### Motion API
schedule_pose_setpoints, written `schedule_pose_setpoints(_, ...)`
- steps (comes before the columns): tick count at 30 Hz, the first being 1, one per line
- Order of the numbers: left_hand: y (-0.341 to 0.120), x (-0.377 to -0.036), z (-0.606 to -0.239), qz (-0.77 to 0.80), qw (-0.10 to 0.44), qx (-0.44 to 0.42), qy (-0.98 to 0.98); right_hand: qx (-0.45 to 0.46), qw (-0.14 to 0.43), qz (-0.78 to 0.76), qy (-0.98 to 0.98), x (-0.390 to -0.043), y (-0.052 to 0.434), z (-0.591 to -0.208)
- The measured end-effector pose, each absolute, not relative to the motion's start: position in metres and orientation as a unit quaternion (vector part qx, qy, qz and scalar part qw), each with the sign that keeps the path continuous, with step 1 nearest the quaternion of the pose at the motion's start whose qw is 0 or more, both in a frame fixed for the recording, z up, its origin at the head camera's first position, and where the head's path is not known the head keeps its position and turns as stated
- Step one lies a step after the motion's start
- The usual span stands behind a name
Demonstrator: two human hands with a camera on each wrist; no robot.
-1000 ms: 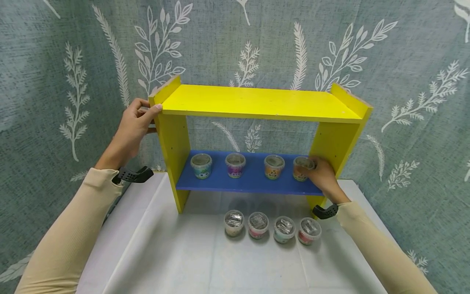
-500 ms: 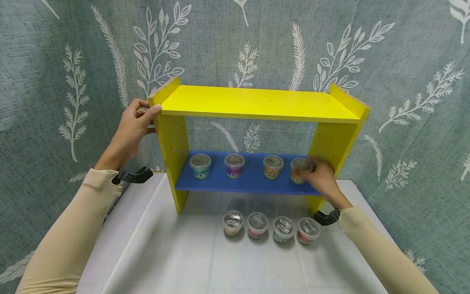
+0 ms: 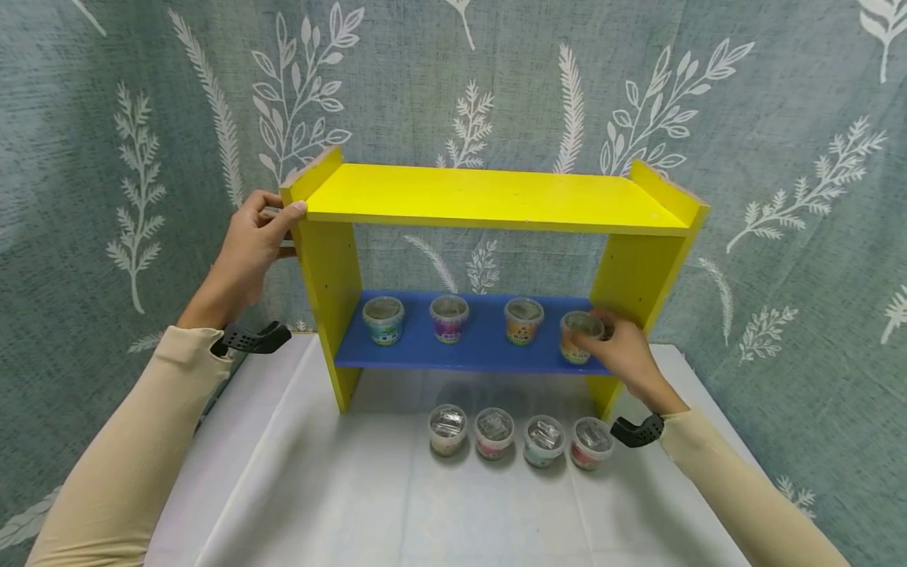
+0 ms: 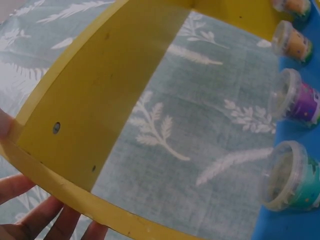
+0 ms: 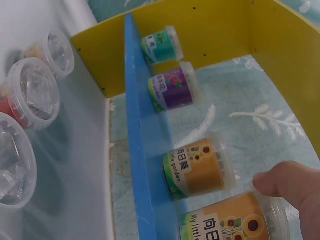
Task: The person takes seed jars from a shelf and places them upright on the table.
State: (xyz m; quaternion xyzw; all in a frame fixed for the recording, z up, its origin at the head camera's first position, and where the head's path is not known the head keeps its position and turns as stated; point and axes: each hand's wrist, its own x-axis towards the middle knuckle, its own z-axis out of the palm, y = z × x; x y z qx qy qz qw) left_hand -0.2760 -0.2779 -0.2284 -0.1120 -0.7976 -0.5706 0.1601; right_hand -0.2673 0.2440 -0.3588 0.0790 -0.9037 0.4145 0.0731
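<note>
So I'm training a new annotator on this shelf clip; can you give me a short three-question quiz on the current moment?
1. How many tubs stand on the blue shelf?
2. True or false: the left hand rests flat on the table.
3. What does the right hand grip? A) the rightmost shelf tub B) a table tub C) nothing

Key: 1) four; 2) false, it holds the yellow rack at its top left corner; 3) A.

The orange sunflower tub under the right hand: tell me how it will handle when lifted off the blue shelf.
The orange sunflower tub looks like thin clear plastic, so probably light and fairly stiff, though a hard squeeze might dent it. The right hand spans it easily, so one hand should do. Its smooth label may be a little slippery. Upright on the blue shelf, it seems unlikely to roll.
</note>
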Motion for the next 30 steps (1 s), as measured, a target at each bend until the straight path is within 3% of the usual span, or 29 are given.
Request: schedule_pose_setpoints(30,-0.277,-0.275,-0.228,-0.576,0.16,-0.107,-0.794,0.081,0.044,0.417,-0.904,-0.224,0.24,-0.367)
